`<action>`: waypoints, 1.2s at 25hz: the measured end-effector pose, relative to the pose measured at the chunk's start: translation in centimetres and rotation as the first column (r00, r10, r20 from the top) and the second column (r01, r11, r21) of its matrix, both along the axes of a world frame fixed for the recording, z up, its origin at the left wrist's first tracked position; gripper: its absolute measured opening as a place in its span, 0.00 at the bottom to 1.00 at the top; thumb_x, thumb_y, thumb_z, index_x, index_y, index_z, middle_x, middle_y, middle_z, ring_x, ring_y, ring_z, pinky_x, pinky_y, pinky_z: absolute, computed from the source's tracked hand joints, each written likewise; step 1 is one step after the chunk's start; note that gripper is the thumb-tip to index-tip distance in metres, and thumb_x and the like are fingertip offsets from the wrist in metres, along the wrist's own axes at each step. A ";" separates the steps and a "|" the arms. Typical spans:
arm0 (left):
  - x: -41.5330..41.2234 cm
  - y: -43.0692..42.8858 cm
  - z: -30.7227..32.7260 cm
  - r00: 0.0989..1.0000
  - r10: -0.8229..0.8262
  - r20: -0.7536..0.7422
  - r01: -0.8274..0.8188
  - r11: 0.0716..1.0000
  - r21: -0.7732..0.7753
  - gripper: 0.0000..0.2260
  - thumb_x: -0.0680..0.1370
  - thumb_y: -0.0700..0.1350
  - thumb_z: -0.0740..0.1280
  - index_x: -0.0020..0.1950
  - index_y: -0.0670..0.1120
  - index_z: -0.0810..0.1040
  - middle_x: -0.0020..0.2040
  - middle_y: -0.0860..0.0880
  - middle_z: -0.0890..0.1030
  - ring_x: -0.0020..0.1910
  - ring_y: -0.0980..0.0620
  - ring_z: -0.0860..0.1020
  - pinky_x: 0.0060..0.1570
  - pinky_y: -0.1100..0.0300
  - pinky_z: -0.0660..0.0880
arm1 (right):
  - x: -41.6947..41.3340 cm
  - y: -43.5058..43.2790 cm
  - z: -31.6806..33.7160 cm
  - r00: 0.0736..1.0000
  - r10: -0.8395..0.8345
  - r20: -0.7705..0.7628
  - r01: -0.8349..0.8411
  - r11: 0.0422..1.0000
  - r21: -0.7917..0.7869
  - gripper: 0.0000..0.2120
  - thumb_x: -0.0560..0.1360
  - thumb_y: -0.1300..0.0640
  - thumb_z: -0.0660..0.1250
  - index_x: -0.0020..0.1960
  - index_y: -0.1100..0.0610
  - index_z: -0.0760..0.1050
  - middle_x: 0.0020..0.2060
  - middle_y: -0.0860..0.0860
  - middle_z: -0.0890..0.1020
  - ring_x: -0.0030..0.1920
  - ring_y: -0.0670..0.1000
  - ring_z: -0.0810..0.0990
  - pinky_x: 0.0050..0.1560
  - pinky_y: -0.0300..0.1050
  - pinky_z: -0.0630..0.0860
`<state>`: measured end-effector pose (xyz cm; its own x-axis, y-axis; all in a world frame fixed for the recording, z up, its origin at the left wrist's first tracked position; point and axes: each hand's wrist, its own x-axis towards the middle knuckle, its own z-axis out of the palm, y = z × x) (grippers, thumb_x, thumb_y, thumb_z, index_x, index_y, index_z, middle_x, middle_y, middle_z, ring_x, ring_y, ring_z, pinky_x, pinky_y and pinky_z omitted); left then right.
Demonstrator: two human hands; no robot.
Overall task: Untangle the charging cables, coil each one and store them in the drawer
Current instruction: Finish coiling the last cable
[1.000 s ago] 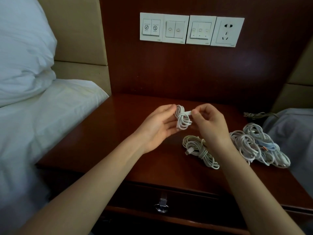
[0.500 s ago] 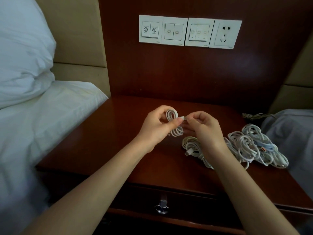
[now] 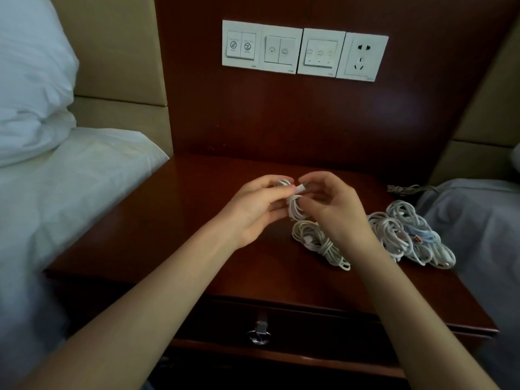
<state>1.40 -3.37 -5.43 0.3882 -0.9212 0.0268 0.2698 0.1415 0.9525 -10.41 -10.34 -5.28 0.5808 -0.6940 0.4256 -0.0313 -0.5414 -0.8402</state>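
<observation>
Over a bedside table point(image 3: 174, 226), a coiled cable point(image 3: 294, 209) is clamped in the curled left hand point(image 3: 253, 211), its plug point(image 3: 300, 189) pinched by the right hand point(image 3: 336, 212), seemingly for tucking before drawer point(image 3: 309, 325) storage.

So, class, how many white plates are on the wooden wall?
4, in one row above the nightstand: three switch plates from the left, then a socket plate at the right end. None seems hidden.

The dark wooden nightstand point(image 3: 168, 243) bears one coiled white cable point(image 3: 323, 249) and a cable tangle point(image 3: 405, 235) beside it.
</observation>
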 end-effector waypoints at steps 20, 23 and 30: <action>-4.6 -4.6 -2.0 0.495 -0.129 0.859 -0.198 0.946 0.257 0.21 0.82 0.56 0.54 0.37 0.44 0.73 0.28 0.50 0.68 0.29 0.51 0.68 0.31 0.58 0.62 | -8.3 -1.5 -0.9 0.616 -0.556 -0.558 -0.058 0.674 -0.736 0.25 0.78 0.38 0.52 0.69 0.50 0.68 0.62 0.46 0.77 0.66 0.49 0.70 0.69 0.46 0.41; -4.3 -4.4 -1.9 0.548 -0.094 0.831 -0.196 0.952 0.237 0.21 0.82 0.55 0.53 0.35 0.44 0.70 0.28 0.50 0.67 0.30 0.50 0.68 0.33 0.57 0.62 | -8.2 -1.3 -0.5 0.617 -0.540 -0.572 -0.078 0.681 -0.728 0.25 0.79 0.39 0.51 0.71 0.49 0.65 0.65 0.46 0.75 0.68 0.47 0.69 0.70 0.46 0.41; -3.5 -2.7 -1.8 0.470 -0.036 0.882 -0.163 0.978 0.127 0.17 0.82 0.53 0.55 0.52 0.45 0.79 0.46 0.40 0.82 0.47 0.40 0.79 0.42 0.49 0.74 | -7.9 -1.1 -1.0 0.815 -0.473 -0.334 0.015 0.593 -0.805 0.17 0.77 0.48 0.60 0.58 0.58 0.78 0.49 0.53 0.84 0.53 0.54 0.81 0.65 0.52 0.64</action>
<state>-2.13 -6.10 -7.19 0.3099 -0.9207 0.2372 -0.7222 -0.0657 0.6886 -18.35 -11.45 -6.26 0.7097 -0.4094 0.5733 -0.5200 -0.8535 0.0342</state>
